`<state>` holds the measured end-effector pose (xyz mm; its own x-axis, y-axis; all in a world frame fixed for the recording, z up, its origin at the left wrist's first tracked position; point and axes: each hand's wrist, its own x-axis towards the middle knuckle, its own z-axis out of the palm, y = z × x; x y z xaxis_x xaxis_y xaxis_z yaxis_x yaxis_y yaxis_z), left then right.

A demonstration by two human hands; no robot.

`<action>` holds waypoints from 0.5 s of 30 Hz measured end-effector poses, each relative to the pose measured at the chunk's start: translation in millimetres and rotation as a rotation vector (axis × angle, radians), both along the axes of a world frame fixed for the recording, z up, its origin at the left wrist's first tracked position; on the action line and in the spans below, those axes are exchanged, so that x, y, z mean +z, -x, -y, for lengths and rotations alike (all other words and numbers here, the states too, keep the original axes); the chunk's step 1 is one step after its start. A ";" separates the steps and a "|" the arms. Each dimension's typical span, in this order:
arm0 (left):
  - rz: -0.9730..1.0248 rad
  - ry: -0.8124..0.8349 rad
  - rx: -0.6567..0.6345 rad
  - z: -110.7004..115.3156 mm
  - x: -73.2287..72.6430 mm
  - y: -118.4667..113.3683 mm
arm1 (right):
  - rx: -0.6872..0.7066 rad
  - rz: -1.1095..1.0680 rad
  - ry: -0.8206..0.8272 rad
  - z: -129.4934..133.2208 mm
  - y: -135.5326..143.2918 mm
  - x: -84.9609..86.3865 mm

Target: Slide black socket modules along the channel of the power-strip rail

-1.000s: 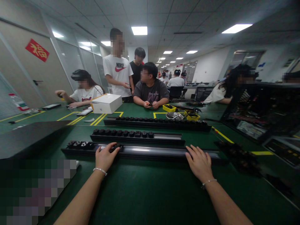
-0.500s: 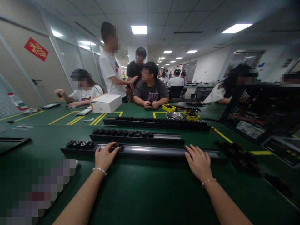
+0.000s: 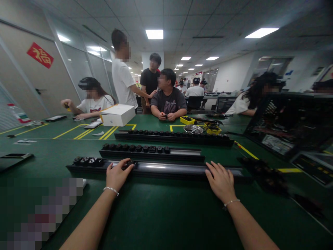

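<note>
The nearest long black rail [image 3: 166, 167] lies crosswise before me, with a shiny silver strip along its middle. My left hand [image 3: 116, 177] is closed around a small black socket-like module [image 3: 133, 164] on that rail, left of its middle; the fingers partly hide it. Several similar black modules [image 3: 88, 161] sit in a row at the rail's left end. My right hand [image 3: 220, 178] lies open on the right part of the rail, fingers stretched out and holding nothing. Behind stands a shorter rail [image 3: 187, 152], its left part filled with modules.
A third rail [image 3: 174, 137] full of modules lies farther back. Loose dark parts [image 3: 265, 173] are piled at right, near an open black case [image 3: 291, 128]. A white box [image 3: 118, 116], yellow bins [image 3: 187, 120] and a metal dish [image 3: 193, 129] stand beyond. Co-workers sit around the table.
My left hand has shifted very slightly right along the rail with the module. My right hand stays put. Across the table, a standing person's hand has moved a little toward the seated person.
</note>
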<state>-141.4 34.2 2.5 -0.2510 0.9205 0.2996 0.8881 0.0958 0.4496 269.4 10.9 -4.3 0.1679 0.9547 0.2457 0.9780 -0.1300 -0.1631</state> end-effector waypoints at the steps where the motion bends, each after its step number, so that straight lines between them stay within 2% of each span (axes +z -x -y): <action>1: -0.003 0.002 -0.001 0.1 0.4 -0.6 | 0.000 0.001 -0.002 0.0 0.0 -0.2; 15: -0.009 0.020 -0.019 0.7 3.9 -6.7 | 0.000 -0.012 0.024 0.2 0.1 1.0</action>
<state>-134.7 33.5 6.4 -0.2310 0.9307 0.2835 0.8940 0.0880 0.4394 269.4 10.7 -3.3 0.1706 0.9603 0.2205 0.9760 -0.1340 -0.1715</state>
